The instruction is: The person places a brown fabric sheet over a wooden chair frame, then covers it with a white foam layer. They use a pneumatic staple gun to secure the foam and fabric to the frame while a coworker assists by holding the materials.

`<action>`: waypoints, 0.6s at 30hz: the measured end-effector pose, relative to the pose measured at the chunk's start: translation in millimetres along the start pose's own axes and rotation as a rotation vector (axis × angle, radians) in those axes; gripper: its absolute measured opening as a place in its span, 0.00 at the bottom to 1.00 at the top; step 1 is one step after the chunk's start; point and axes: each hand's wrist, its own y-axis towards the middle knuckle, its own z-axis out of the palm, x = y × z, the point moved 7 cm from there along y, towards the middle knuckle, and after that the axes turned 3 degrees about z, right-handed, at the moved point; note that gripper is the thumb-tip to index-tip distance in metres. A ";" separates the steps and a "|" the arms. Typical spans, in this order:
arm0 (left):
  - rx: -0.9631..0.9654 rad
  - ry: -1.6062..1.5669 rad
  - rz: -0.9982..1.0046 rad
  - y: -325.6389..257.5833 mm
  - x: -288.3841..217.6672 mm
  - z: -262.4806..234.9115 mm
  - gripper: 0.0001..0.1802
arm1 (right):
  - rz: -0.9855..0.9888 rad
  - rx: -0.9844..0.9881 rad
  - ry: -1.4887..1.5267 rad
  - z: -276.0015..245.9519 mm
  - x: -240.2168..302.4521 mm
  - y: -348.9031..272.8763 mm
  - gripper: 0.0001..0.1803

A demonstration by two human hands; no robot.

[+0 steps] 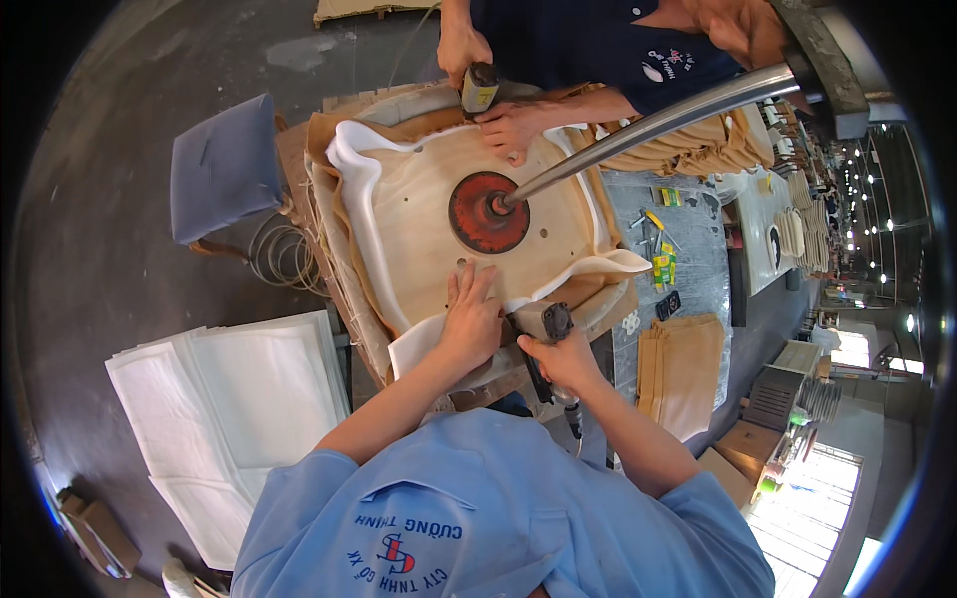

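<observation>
A pale plywood seat panel [419, 219] lies on white padding [354, 159] and tan fabric [324, 189], whose edges curl up around it. A red round press disc [488, 234] on a metal rod [648, 125] bears on its middle. My left hand [473, 321] lies on the panel's near edge, fingers stretched toward the disc. My right hand [564, 361] grips a pneumatic staple gun [543, 321], its nose by the near edge beside my left hand. Across from me, a co-worker's hand holds another staple gun [479, 88] at the far edge; their other hand [513, 130] rests on the panel.
A blue padded chair [224, 169] and coiled hose [284, 254] are at left, with white padding sheets [229, 399] nearer me. A plastic-covered table [623, 219] at right bears small yellow-green packs [665, 264], a dark phone-like object [668, 305] and folded tan fabric [683, 369].
</observation>
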 end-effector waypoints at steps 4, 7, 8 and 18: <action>0.021 -0.021 -0.041 8.6 2.9 -4.2 0.06 | 0.029 0.015 0.026 -3.5 4.1 0.7 0.17; 0.017 -0.015 -0.072 11.2 5.1 -2.9 0.06 | -0.057 0.021 0.119 -3.1 12.5 -8.9 0.16; 0.015 -0.016 -0.080 12.1 5.1 -2.2 0.06 | -0.055 0.018 0.127 -1.3 11.8 -10.4 0.15; 0.063 -0.048 -0.072 14.3 10.2 -0.3 0.05 | 0.018 -0.001 0.041 8.1 4.6 -3.0 0.14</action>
